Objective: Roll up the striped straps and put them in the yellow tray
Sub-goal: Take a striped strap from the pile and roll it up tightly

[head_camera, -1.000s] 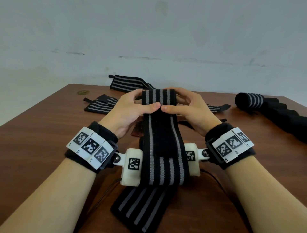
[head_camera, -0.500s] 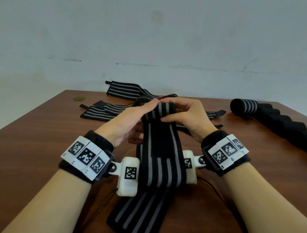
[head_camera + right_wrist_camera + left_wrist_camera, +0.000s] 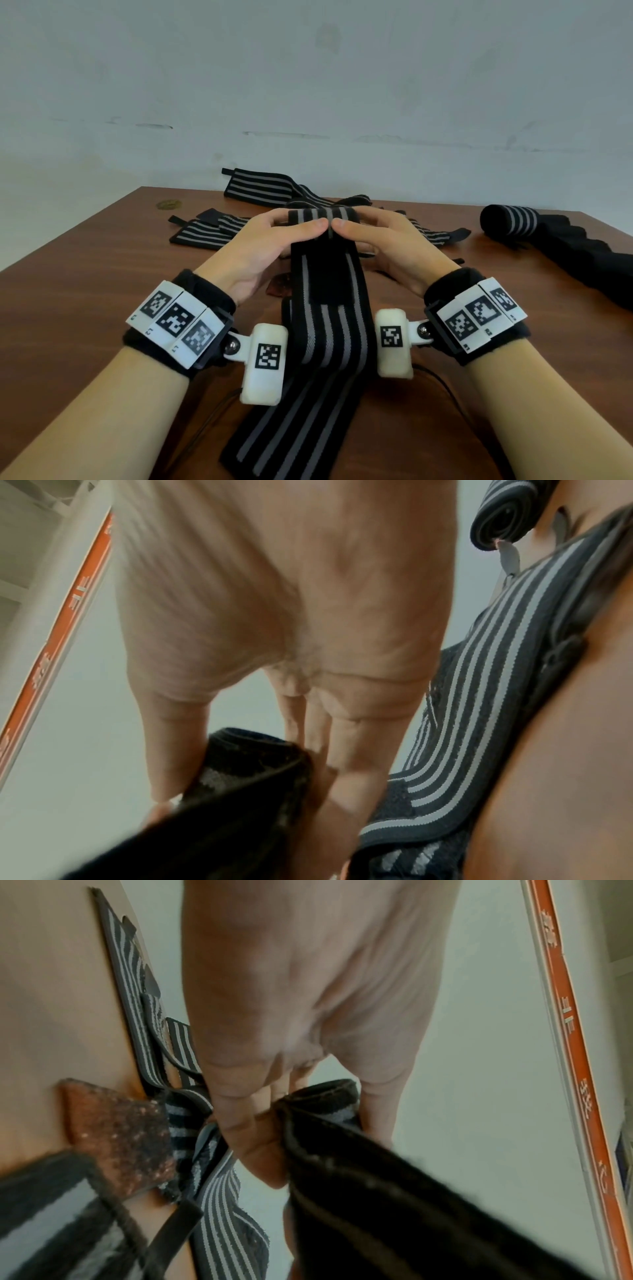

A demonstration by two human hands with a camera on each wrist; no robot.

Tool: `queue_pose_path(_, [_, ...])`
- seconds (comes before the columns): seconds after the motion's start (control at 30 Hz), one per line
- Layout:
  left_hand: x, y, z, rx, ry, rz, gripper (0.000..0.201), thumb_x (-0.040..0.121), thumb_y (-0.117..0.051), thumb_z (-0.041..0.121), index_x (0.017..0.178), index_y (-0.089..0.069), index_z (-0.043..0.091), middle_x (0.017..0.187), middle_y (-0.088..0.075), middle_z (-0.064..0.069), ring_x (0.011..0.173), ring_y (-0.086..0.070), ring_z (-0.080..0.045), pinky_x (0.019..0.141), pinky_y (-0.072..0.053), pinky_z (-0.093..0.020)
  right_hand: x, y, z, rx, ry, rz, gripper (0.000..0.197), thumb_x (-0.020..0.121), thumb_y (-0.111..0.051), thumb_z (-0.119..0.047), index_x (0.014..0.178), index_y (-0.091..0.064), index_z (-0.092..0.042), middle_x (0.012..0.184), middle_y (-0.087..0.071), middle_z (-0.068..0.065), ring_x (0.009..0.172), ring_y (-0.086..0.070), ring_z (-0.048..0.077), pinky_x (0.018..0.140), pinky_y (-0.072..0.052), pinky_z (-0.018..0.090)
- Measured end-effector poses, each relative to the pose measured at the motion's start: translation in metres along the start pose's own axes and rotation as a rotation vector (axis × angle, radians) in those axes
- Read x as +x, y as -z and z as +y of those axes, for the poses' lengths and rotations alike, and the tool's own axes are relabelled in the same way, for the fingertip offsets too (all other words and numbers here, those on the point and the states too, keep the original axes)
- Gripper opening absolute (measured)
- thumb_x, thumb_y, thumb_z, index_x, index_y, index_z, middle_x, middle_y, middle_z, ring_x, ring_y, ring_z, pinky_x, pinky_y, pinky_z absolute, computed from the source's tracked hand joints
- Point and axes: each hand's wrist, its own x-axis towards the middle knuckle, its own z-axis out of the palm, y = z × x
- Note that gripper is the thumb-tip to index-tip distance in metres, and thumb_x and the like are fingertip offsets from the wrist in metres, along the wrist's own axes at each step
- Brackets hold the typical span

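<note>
Both the left hand (image 3: 260, 245) and right hand (image 3: 383, 243) pinch the strap (image 3: 327, 274) at its rolled far end. Roll it tight towards the table's near edge, keeping the sides even.

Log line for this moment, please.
step: rolling | strap: far end rolled, tail flat on table | left hand: grips roll | right hand: grips roll | yellow tray: not in view

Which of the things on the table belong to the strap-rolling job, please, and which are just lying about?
Job: held strap, gripped by left hand and right hand; flat straps; rolled strap.
Lying about: brown patch; round mark; black fabric.
</note>
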Motion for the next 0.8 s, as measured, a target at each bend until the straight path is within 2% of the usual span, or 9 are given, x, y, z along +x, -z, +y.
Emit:
queue_pose_path(0.07, [-0.0013, 0.002, 0.001, -0.023, 0.0, 0.005, 0.048, 0.075, -0.081, 0.034, 0.119, -0.075, 0.018, 0.11, -0.079, -0.001, 0.101, -0.075, -0.015, 0.102, -0.053, -0.038, 0.0002, -0.0003, -0.001, -0.001, 0.039, 0.017, 0.045, 0.091, -0.077, -0.028, 0.132, -0.066, -0.013, 0.125, -0.074, 0.007, 0.118, -0.07, 0.027, 0.107, -0.048, 0.063])
queue_pose_path(0.23, [-0.0011, 0.0039, 0.0007, -0.026, -0.005, -0.007, 0.046, 0.074, -0.081, 0.029, 0.119, -0.076, 0.017, 0.112, -0.079, -0.002, 0.106, -0.075, -0.018, 0.102, -0.052, -0.037, 0.0006, 0.0002, -0.0011, 0.011, 0.104, 0.04, 0.051, 0.082, -0.081, -0.019, 0.13, -0.066, -0.011, 0.125, -0.074, 0.007, 0.119, -0.069, 0.024, 0.108, -0.051, 0.05])
queue_pose_path(0.33, [-0.0002, 0.0053, 0.0002, -0.02, -0.001, -0.001, 0.051, 0.068, -0.083, 0.026, 0.117, -0.076, 0.017, 0.109, -0.08, -0.001, 0.099, -0.076, -0.013, 0.091, -0.053, -0.031, 0.0015, -0.0002, 0.0025, 0.011, 0.12, 0.051, 0.053, 0.078, -0.083, -0.016, 0.128, -0.066, -0.013, 0.124, -0.074, 0.007, 0.118, -0.07, 0.025, 0.107, -0.052, 0.048])
queue_pose_path(0.43, [0.0019, 0.0072, -0.0006, -0.005, 0.008, 0.004, 0.052, 0.067, -0.083, 0.026, 0.118, -0.074, 0.017, 0.108, -0.08, 0.001, 0.095, -0.076, -0.012, 0.081, -0.054, -0.025, 0.0034, -0.0007, 0.0053, 0.002, 0.141, 0.079, 0.046, 0.083, -0.081, -0.006, 0.126, -0.067, -0.016, 0.124, -0.074, 0.006, 0.117, -0.07, 0.025, 0.105, -0.054, 0.049])
queue_pose_path(0.53, [0.0046, 0.0066, -0.0046, 0.041, 0.062, -0.002, 0.042, 0.078, -0.084, 0.025, 0.118, -0.074, 0.02, 0.107, -0.08, 0.004, 0.097, -0.076, -0.012, 0.076, -0.056, -0.024, 0.0039, -0.0022, 0.0064, -0.017, 0.164, 0.121, 0.045, 0.082, -0.08, 0.003, 0.12, -0.069, -0.02, 0.122, -0.074, 0.005, 0.116, -0.071, 0.021, 0.103, -0.056, 0.046])
queue_pose_path(0.63, [0.0019, 0.0026, -0.0061, 0.104, 0.156, -0.064, 0.025, 0.09, -0.078, 0.026, 0.115, -0.074, 0.025, 0.102, -0.081, 0.005, 0.089, -0.077, -0.01, 0.065, -0.061, -0.025, 0.0028, -0.0029, 0.0062, -0.054, 0.189, 0.154, 0.053, 0.076, -0.08, 0.012, 0.116, -0.071, -0.021, 0.119, -0.076, 0.002, 0.113, -0.072, 0.022, 0.101, -0.057, 0.049])
queue_pose_path(0.7, [0.0011, 0.0004, -0.0049, 0.12, 0.185, -0.094, 0.03, 0.091, -0.076, 0.034, 0.119, -0.073, 0.024, 0.102, -0.081, 0.002, 0.091, -0.077, -0.015, 0.071, -0.063, -0.031, 0.0018, -0.0027, 0.0054, -0.061, 0.199, 0.153, 0.055, 0.074, -0.08, 0.016, 0.112, -0.072, -0.022, 0.117, -0.076, 0.0, 0.113, -0.072, 0.023, 0.099, -0.058, 0.051])
queue_pose_path(0.8, [-0.0005, -0.0015, -0.0022, 0.044, 0.19, -0.142, 0.057, 0.086, -0.064, 0.067, 0.125, -0.073, 0.026, 0.103, -0.079, 0.0, 0.086, -0.074, -0.016, 0.062, -0.055, -0.03, 0.0004, -0.0042, 0.0046, -0.062, 0.24, 0.139, 0.055, 0.071, -0.078, 0.021, 0.107, -0.074, -0.02, 0.119, -0.076, 0.0, 0.117, -0.07, 0.019, 0.104, -0.055, 0.049])
